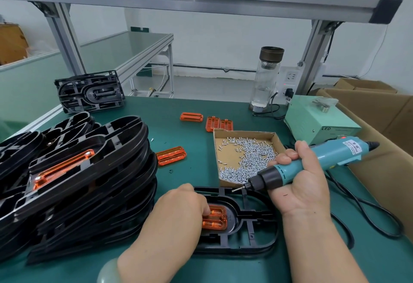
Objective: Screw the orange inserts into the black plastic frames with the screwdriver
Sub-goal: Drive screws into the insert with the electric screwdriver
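Gripping a teal screwdriver [312,162], the right hand [299,184] holds its bit above a ribbed black frame [257,222] on the desk [190,171], while the left hand [181,204] holds a translucent orange insert [215,219] in its oval recess with curled fingers, near a cardboard screw tray [225,155].

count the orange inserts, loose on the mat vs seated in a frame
loose orange inserts on the mat: 4
seated inserts in black frames: 2
total: 6

My left hand [183,202] and my right hand [299,184] are bare, and so are my arms. On my left wrist I wear a smooth, round, pale green bangle [107,271].
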